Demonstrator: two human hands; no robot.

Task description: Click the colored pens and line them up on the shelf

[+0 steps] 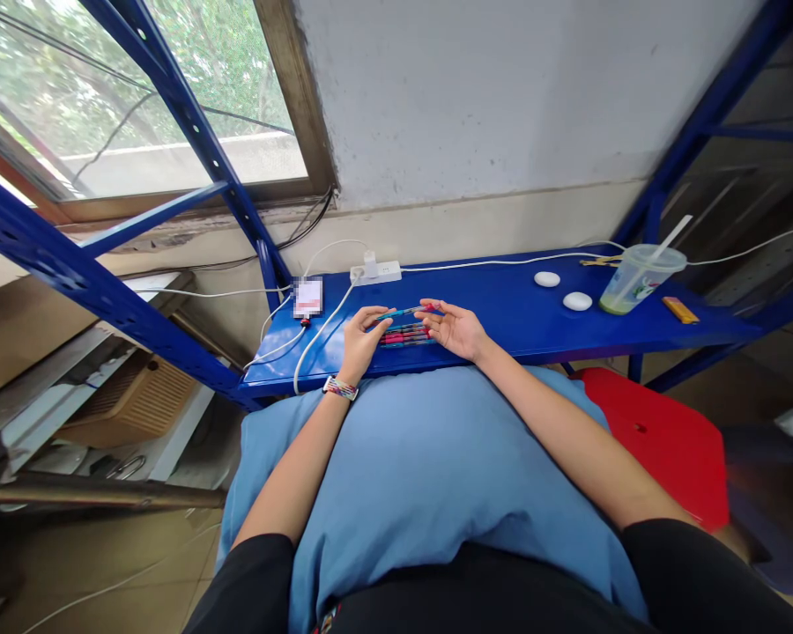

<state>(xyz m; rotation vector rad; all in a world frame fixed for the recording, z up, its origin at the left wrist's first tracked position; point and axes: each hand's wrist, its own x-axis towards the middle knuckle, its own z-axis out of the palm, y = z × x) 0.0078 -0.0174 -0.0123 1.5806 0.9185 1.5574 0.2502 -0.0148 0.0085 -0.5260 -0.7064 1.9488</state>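
A slim pen with a blue end and a pink end is held level above the blue shelf. My left hand pinches its blue end between thumb and fingers. At the pink end, the fingers of my right hand are closed around the tip, with the palm turned partly up. Just below the held pen lies a row of several pens in pink and blue, side by side on the shelf. My hands partly cover the ends of that row.
A power strip with white cables sits behind my hands. To the right are two white egg-shaped objects, a plastic cup with a straw and a yellow-orange box. A blue pillow covers my lap, beside a red stool.
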